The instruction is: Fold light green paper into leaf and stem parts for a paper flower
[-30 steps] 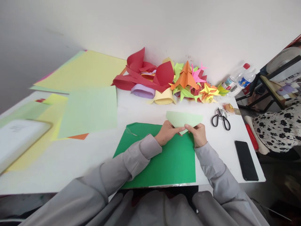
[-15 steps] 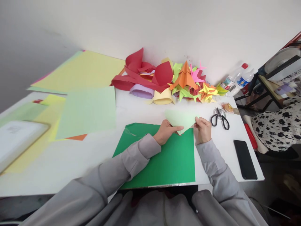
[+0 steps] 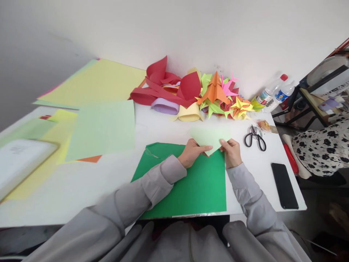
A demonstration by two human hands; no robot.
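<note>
A pale green folded paper, shaped like a triangle pointing toward me, lies on the white table just beyond a dark green sheet. My left hand is closed on the paper's near left edge, with the thumb on top. My right hand pinches its right edge. Both sleeves are grey.
Black scissors lie right of my hands, and a black phone lies near the table's right edge. Folded paper models and red paper curls are heaped at the wall. Loose coloured sheets cover the left side. Two bottles stand at the far right.
My right hand slid out to the paper's right corner and has come back a little toward the middle. The left hand stays put on the paper.
</note>
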